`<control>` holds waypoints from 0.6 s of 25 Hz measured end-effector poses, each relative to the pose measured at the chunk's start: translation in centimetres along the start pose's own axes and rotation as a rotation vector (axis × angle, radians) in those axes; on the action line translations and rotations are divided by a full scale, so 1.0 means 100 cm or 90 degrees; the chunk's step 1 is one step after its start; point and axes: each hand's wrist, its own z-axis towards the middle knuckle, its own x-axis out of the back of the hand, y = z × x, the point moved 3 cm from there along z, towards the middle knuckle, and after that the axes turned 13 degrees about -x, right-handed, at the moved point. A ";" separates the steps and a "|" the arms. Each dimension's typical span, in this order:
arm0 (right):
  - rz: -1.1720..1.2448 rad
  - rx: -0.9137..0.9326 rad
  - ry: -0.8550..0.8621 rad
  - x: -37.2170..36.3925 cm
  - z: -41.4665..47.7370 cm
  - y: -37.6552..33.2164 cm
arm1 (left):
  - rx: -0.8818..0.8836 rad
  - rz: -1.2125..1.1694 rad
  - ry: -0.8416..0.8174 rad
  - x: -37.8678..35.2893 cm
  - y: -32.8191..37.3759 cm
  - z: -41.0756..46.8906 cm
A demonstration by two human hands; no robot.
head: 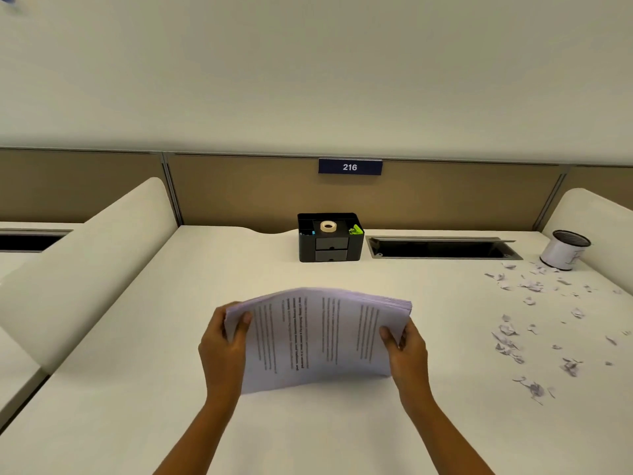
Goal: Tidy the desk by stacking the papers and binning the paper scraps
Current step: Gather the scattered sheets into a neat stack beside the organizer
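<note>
A stack of printed white papers [317, 341] stands on its lower edge on the white desk [239, 275], bowed over at the top. My left hand [221, 351] grips its left side and my right hand [407, 354] grips its right side, thumbs on the front sheet. Several torn paper scraps [527, 327] lie scattered over the right part of the desk. A small round bin [564, 250] with a white wrap and dark mesh inside stands at the far right corner, beyond the scraps.
A black desk organiser [330, 238] with a tape roll and a green clip sits at the back centre. An open cable tray slot [442, 248] lies right of it. White side dividers flank the desk; a brown back panel bears a "216" sign [350, 167].
</note>
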 end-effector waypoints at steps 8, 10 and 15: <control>0.022 0.004 0.026 0.000 0.005 0.006 | -0.001 -0.019 0.055 -0.007 0.002 0.000; 0.012 -0.003 0.017 0.000 0.005 0.010 | 0.023 -0.016 0.044 -0.009 -0.005 -0.004; 0.030 0.001 -0.001 -0.004 0.009 0.006 | 0.116 -0.013 0.028 -0.012 -0.025 -0.010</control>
